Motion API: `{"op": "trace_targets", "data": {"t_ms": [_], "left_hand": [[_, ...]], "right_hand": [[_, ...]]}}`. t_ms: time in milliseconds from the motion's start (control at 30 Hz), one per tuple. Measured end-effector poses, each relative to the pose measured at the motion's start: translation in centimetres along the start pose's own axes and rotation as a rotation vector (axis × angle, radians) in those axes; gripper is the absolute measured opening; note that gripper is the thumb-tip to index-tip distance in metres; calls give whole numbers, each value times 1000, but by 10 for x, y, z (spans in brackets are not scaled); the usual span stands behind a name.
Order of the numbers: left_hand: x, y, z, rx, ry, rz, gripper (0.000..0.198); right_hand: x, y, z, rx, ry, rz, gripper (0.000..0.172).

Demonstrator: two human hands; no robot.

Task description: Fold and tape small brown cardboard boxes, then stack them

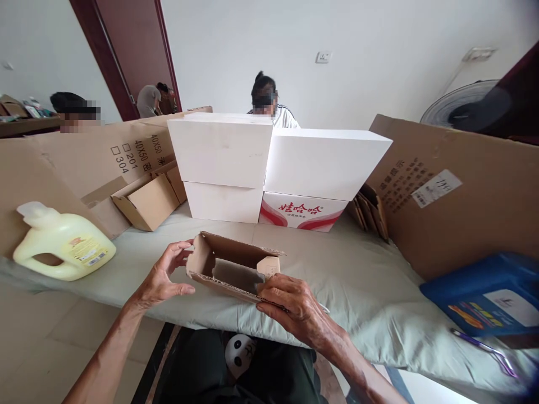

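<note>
A small open-topped cardboard box [236,252] sits near the front edge of the cloth-covered table, its long side across my view. My right hand [292,300] grips its right end, with fingers over the near rim and the thumb outside. A pale end flap [268,267] stands beside those fingers. At the other end, my left hand [168,272] is open, thumb and fingers apart around the left corner. Its fingertips are close to the cardboard; whether they touch it I cannot tell.
Stacked white boxes [223,151] and a red-printed white carton [303,212] stand behind. Folded cardboard [154,196] lies left, beside a yellow jug [80,247]. A blue container [484,297] and purple-handled tool [484,345] are right. Tall cardboard panels [471,213] flank the table; people are beyond.
</note>
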State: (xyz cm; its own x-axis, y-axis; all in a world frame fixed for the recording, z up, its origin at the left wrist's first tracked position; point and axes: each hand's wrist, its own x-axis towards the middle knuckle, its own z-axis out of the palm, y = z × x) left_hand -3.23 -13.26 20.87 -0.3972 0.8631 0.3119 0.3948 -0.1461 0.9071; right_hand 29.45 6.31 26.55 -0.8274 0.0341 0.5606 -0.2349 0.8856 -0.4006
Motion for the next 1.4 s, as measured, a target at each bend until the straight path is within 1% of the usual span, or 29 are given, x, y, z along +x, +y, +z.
{"op": "trace_targets", "data": {"t_ms": [67, 133, 233, 300, 367, 433, 500, 533, 567, 600, 667, 700, 733, 767, 833, 900, 967, 1033, 1133, 1200, 1267, 1333, 1400], "left_hand": [[5, 9, -2, 49, -55, 17, 90], [10, 19, -3, 137, -123, 45, 89], [16, 31, -2, 248, -222, 58, 90], [18, 35, -1, 275, -258, 53, 86], [17, 37, 2, 297, -244, 47, 77], [11, 40, 7, 338, -200, 47, 72], [3, 44, 13, 390, -142, 63, 69], [-2, 47, 17, 417, -120, 78, 69], [-7, 50, 21, 442, -101, 97, 69], [-12, 53, 26, 464, -84, 115, 69], [-21, 59, 34, 506, -57, 145, 69], [-25, 62, 37, 527, -36, 155, 70], [-28, 65, 41, 550, -14, 164, 70], [-31, 67, 44, 572, 3, 177, 70], [-36, 70, 48, 604, 37, 214, 70], [-40, 72, 52, 622, 53, 249, 69], [-44, 75, 55, 631, 58, 268, 66], [-48, 77, 58, 631, 56, 273, 64], [-53, 79, 62, 621, 53, 277, 66], [-56, 79, 62, 627, 54, 284, 66], [-59, 77, 61, 644, 56, 289, 67], [-61, 73, 58, 653, 51, 282, 69], [-63, 69, 55, 640, 36, 277, 71]], "right_hand": [[-2, 4, -1, 46, -6, -3, 16], [-4, 6, -2, 78, -21, 24, 18], [-6, 5, -5, 124, -61, 111, 25], [-5, 2, -9, 193, -76, 175, 32], [-3, 0, -16, 291, -51, 272, 42], [-1, 1, -25, 359, 38, 435, 49], [1, 8, -32, 330, 131, 596, 49], [3, 13, -34, 286, 153, 656, 49], [4, 18, -35, 235, 151, 701, 52], [5, 22, -35, 182, 126, 733, 63], [7, 30, -31, 93, 34, 776, 95], [8, 32, -29, 56, -17, 782, 110], [9, 32, -27, 22, -63, 776, 122], [11, 32, -25, -8, -102, 764, 130], [12, 30, -25, -49, -160, 747, 137], [12, 28, -27, -77, -188, 744, 136], [9, 26, -29, -101, -184, 737, 128], [5, 25, -28, -119, -159, 748, 120], [-3, 24, -27, -101, -98, 814, 110], [-9, 25, -30, 8, -53, 813, 100], [-15, 29, -39, 186, -40, 758, 89], [-21, 36, -51, 333, -67, 690, 76], [-27, 45, -60, 406, -95, 648, 61]]}}
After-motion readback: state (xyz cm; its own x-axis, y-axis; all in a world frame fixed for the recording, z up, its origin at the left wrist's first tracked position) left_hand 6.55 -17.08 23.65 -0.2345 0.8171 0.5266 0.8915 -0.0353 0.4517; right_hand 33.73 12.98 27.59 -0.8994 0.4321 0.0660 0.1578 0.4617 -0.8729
